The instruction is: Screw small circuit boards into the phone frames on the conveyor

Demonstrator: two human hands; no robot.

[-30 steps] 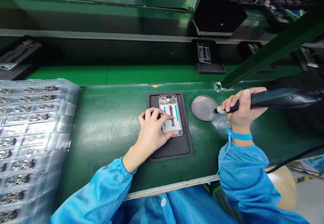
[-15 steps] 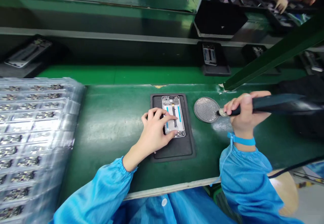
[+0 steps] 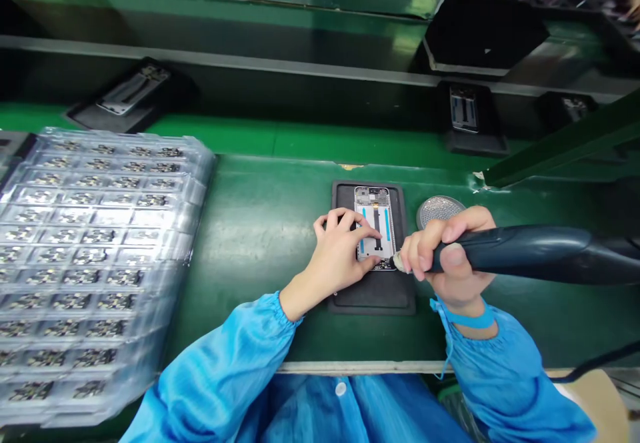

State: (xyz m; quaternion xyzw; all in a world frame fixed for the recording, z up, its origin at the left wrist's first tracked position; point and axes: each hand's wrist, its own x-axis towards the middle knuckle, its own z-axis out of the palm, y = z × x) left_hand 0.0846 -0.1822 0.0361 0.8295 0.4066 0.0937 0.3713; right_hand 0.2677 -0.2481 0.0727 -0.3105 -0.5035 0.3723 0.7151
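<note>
An opened phone (image 3: 379, 219) with blue strips and a dark flex cable lies in a black foam-like tray (image 3: 373, 297) on the green bench. My left hand (image 3: 341, 253) rests over its left side, fingers curled at the edge, thumb and forefinger pressing on its lower part. My right hand (image 3: 453, 256) is closed around a dark electric screwdriver (image 3: 540, 255), held nearly level. The tool's pale nose meets the phone's lower right corner; the bit and any screw are too small to make out. Behind my right hand sits a round dish (image 3: 439, 209) with a dotted surface, partly covered.
Stacked clear plastic trays (image 3: 110, 216) of small circuit boards fill the left side. Beyond the bench edge, a green belt (image 3: 240, 139) carries more phones in black trays. A green post (image 3: 565, 139) slants at the right, and a black cable (image 3: 595, 363) trails below.
My right hand has brought the screwdriver from the round dish left to the phone's lower corner. My left hand stays on the phone. The whole view has shifted, so things appear farther right.
</note>
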